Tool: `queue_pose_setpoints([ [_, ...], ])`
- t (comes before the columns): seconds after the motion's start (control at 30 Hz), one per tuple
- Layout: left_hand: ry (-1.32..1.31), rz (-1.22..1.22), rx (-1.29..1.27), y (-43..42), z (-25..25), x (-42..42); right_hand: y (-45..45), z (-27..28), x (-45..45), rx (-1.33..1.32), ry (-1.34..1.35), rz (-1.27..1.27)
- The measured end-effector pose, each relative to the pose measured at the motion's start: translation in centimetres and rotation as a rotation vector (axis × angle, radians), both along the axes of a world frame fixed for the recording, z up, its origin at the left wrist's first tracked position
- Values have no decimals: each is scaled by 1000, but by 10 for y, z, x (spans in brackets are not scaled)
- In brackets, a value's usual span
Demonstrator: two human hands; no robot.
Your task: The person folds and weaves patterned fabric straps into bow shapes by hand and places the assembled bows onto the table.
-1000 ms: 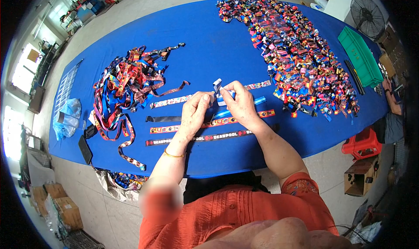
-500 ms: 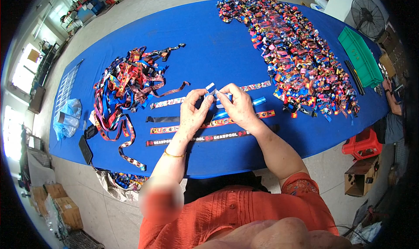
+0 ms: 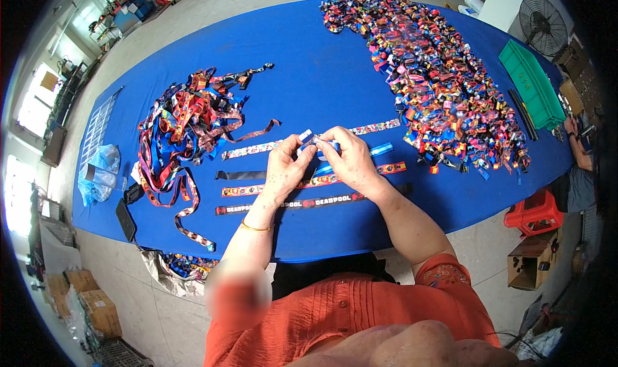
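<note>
My left hand (image 3: 288,169) and my right hand (image 3: 349,161) meet over the middle of the table, thumbs and forefingers pinched on a small blue-and-white strap (image 3: 306,136). Part of the strap is hidden by the fingers. Beneath and around the hands several straps lie in rows: a white patterned strap (image 3: 248,150), a black strap (image 3: 241,175), a bright blue strap (image 3: 381,149), a red and yellow strap (image 3: 391,169) and, nearest me, a black strap with "DEADPOOL" lettering (image 3: 332,201).
A tangled heap of straps (image 3: 187,119) lies left on the blue table (image 3: 290,51). A large pile of small folded straps (image 3: 444,84) covers the right side, near a green crate (image 3: 531,84). A co-worker's arm (image 3: 577,149) shows at the right edge.
The strap end between my fingers has turned and dropped lower, closer to my left fingertips. Both hands have stayed in nearly the same place.
</note>
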State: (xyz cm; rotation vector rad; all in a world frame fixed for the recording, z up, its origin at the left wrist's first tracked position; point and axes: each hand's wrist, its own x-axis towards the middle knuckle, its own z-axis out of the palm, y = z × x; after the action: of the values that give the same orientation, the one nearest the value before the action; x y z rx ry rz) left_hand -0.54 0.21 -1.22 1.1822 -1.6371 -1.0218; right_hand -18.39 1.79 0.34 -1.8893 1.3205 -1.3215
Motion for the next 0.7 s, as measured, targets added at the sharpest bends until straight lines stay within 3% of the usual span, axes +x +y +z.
queue_pose_setpoints([
  [0.2, 157, -14, 154, 6, 7, -3, 1, 1, 2, -17, -34, -10],
  [0.4, 378, -13, 178, -1, 0, 1, 1, 0, 2, 296, -117, 18],
  [0.7, 536, -78, 174, -1, 2, -2, -4, -16, 4, 435, -368, 185],
])
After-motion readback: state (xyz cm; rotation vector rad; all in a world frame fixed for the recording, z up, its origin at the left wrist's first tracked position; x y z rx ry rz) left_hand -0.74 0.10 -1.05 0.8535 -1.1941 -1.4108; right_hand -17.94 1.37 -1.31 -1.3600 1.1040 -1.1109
